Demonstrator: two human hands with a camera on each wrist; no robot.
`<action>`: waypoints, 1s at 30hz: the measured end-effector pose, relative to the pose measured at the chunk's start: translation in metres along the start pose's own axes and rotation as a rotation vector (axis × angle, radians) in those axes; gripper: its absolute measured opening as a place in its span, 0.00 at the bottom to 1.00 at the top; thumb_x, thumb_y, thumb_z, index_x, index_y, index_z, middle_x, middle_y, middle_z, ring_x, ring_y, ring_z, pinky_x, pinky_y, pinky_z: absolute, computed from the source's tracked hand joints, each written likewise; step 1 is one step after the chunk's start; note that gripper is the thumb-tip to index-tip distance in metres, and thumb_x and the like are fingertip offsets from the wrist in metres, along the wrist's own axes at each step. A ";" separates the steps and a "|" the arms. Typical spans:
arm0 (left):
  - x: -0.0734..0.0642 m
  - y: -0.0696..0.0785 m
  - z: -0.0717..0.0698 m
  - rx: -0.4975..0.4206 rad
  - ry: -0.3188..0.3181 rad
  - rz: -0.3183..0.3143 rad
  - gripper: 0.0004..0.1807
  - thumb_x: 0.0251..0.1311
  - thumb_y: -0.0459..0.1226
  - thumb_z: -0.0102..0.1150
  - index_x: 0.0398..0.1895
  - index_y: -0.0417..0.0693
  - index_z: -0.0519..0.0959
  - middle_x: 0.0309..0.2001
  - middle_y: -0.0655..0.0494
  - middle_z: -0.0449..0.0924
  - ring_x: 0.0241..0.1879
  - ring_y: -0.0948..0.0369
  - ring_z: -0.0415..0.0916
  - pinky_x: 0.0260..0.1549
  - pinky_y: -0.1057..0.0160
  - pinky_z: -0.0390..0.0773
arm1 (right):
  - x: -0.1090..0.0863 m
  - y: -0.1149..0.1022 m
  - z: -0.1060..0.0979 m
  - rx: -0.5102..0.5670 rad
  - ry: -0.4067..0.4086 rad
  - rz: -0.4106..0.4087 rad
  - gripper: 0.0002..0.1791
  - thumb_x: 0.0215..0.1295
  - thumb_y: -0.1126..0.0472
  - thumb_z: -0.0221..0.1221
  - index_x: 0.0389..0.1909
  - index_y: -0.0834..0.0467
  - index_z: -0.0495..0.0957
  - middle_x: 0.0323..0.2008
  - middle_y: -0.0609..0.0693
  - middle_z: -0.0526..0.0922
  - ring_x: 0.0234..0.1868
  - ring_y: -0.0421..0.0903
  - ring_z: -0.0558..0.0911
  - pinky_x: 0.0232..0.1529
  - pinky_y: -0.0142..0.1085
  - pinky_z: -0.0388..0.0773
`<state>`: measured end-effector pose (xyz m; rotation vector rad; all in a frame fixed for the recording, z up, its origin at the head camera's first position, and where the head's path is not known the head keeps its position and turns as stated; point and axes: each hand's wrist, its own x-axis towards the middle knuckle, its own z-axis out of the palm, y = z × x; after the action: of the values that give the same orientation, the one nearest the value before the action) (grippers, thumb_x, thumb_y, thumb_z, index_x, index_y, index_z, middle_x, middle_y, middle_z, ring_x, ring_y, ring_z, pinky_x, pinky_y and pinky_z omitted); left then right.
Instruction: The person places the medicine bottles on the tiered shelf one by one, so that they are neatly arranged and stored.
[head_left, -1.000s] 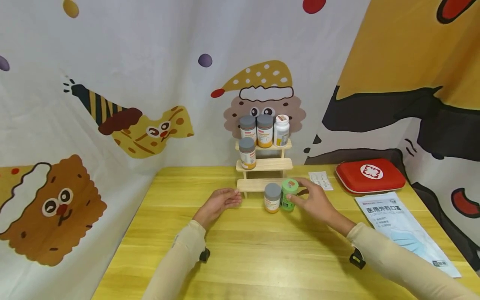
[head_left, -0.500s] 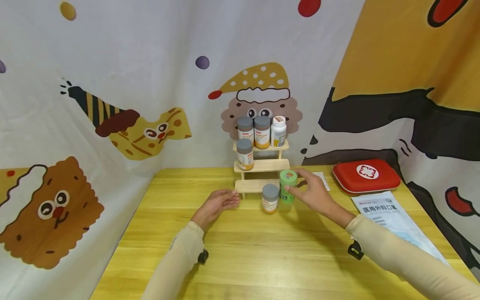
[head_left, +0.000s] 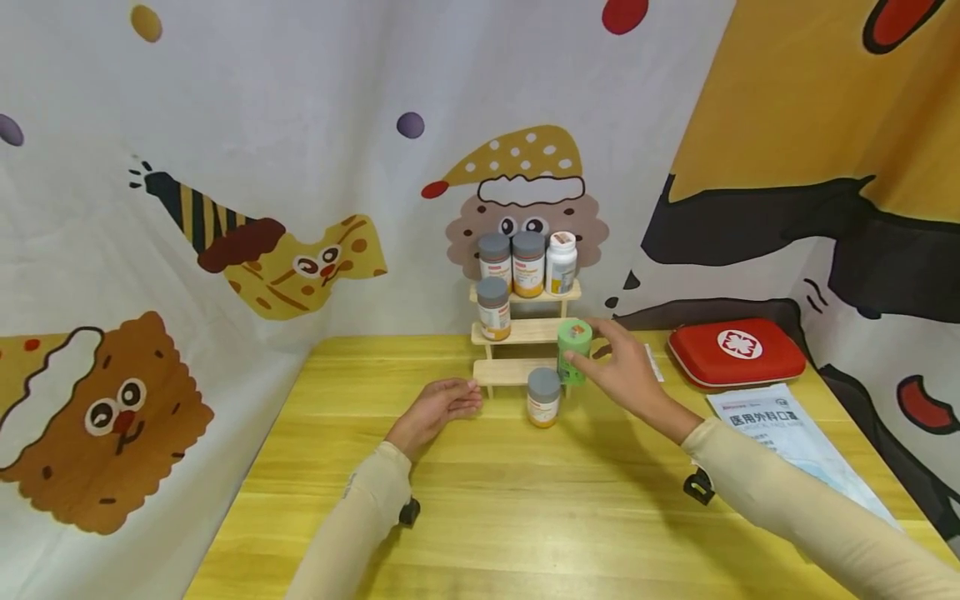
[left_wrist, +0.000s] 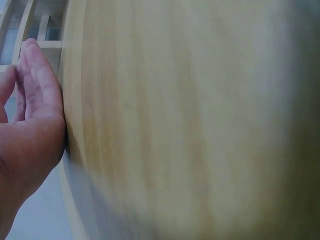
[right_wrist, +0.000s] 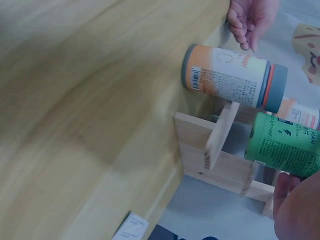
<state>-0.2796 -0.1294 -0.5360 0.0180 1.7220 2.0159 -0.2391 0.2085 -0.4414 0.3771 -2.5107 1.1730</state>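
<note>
A green bottle (head_left: 573,354) is pinched between the thumb and fingers of my right hand (head_left: 628,371), raised at the right end of the three-step wooden rack (head_left: 513,372). In the right wrist view the printed side of this green bottle (right_wrist: 285,142) shows above the rack's lowest step. A grey-lidded bottle (head_left: 543,400) stands upright on the table before the rack. My left hand (head_left: 438,408) rests at the rack's lower left, fingertips at the bottom step's end. Its fingers look fairly straight in the left wrist view, where the hand (left_wrist: 35,130) lies along the tabletop.
Two grey-lidded bottles (head_left: 528,267) and a white bottle (head_left: 561,265) fill the top step. Another grey-lidded bottle (head_left: 493,310) stands on the middle step's left. To the right lie a red zip case (head_left: 738,352), a mask packet (head_left: 795,442) and a paper slip (head_left: 654,363).
My right hand has lifted the green bottle off the table, from beside the grey-lidded bottle, up and forward to the rack's right end. My left hand has stayed in place.
</note>
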 end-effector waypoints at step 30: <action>0.000 0.000 0.001 0.012 0.005 -0.001 0.13 0.78 0.39 0.59 0.51 0.36 0.82 0.41 0.53 0.89 0.41 0.62 0.88 0.50 0.64 0.91 | 0.041 -0.028 0.036 0.130 0.133 0.008 0.37 0.64 0.58 0.76 0.71 0.61 0.73 0.60 0.59 0.81 0.59 0.57 0.83 0.51 0.50 0.90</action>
<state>-0.2794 -0.1288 -0.5362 0.0157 1.7365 2.0066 -0.2724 0.1598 -0.4270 0.3113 -2.3318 1.3237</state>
